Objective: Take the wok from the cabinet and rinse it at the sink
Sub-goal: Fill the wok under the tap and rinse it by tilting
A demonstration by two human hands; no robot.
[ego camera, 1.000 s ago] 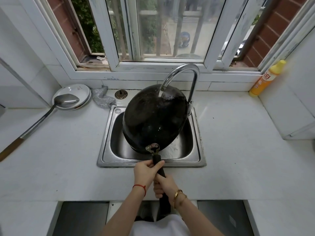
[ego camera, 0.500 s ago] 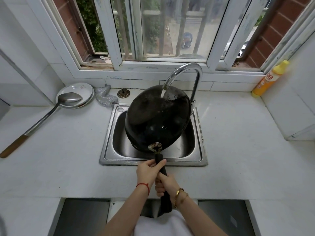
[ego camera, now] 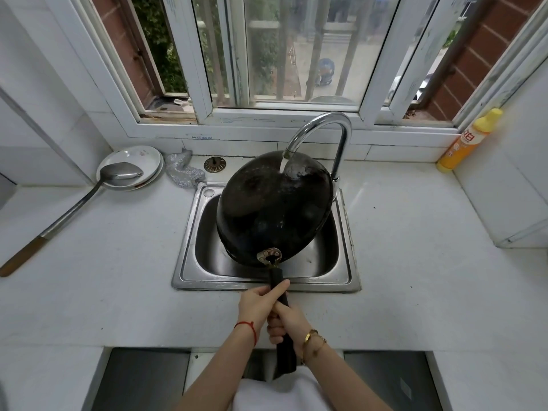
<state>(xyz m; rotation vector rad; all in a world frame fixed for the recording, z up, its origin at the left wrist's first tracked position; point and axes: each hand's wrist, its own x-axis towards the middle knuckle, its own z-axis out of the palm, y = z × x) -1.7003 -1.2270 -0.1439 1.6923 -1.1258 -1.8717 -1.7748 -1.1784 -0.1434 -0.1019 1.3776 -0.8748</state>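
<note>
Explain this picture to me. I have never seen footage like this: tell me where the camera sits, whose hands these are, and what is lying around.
The camera is worn on a person's head and looks down at their own hands. The left hand and right hand both grip the handle of a black wok, tipped bottom-up over the sink. Water runs from the tap onto its underside. On the counter, to the left, a ladle rests on plates, beside a scrubber and a drain plug. A yellow bottle stands far right.
</note>
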